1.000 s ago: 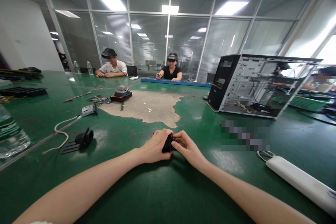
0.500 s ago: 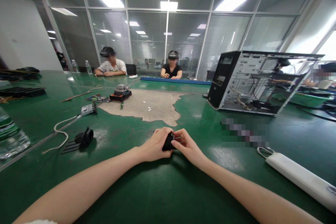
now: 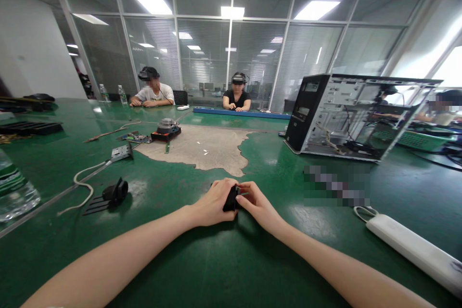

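Observation:
A small black part (image 3: 230, 200), its exact kind unclear, is between my hands just above the green table (image 3: 202, 269). My left hand (image 3: 216, 203) is closed round it from the left, covering much of it. The fingers of my right hand (image 3: 256, 203) are bent against its right side, with thumb and fingertips at the edge. Off to the left lies a black plastic piece (image 3: 115, 193) with a round collar and long prongs. Behind it is a metal bracket (image 3: 121, 152) with a pale cable (image 3: 86, 183).
An opened computer case (image 3: 361, 115) stands at the right, near a white power strip (image 3: 411, 248). A cooling fan unit (image 3: 166, 130) and a circuit board (image 3: 137, 138) sit on the left. A water bottle (image 3: 16, 187) is at the left edge. Two people (image 3: 236, 98) sit across the table.
Both hands stay at the black part with almost the same grip. The view has tilted slightly, so everything sits a little lower in the picture.

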A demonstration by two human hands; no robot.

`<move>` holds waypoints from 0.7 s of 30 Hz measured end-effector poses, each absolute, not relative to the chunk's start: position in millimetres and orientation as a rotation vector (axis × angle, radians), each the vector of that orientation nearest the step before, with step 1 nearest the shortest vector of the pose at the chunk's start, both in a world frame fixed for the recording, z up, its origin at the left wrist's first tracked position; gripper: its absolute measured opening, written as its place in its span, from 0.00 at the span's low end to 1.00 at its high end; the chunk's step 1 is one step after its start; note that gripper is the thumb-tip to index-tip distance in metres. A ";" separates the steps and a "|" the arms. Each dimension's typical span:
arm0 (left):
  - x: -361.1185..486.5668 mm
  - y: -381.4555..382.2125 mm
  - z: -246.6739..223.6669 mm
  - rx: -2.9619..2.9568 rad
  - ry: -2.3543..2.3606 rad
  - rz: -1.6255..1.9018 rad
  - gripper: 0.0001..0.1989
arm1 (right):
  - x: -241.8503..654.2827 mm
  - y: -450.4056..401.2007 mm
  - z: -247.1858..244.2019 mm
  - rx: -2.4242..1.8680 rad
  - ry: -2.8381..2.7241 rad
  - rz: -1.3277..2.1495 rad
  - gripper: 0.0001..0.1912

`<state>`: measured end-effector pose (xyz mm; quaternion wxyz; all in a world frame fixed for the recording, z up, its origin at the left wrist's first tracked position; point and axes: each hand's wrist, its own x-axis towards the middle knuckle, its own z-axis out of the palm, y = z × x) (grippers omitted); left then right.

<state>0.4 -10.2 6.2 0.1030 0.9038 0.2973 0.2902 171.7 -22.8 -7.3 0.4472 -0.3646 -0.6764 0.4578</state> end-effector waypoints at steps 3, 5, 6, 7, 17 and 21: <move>0.3 -9.6 5.9 2.670 0.865 0.849 0.30 | 171.3 -27.5 -4.5 -0.847 -1.713 1.118 0.11; 0.1 -9.1 5.1 2.669 0.876 0.848 0.30 | 171.2 -29.7 -2.7 -0.811 -1.717 1.092 0.10; 0.0 -8.9 4.6 2.668 0.881 0.849 0.30 | 171.2 -29.8 -2.3 -0.809 -1.710 1.085 0.09; 0.0 -8.7 4.2 2.666 0.886 0.854 0.30 | 171.1 -29.4 -2.4 -0.818 -1.701 1.087 0.09; 0.5 -9.3 5.2 2.679 0.896 0.845 0.27 | 171.8 -24.8 -9.0 -0.799 -1.700 1.188 0.13; -0.2 -9.7 6.0 2.686 0.882 0.847 0.28 | 171.6 -26.0 -6.3 -0.779 -1.682 1.164 0.11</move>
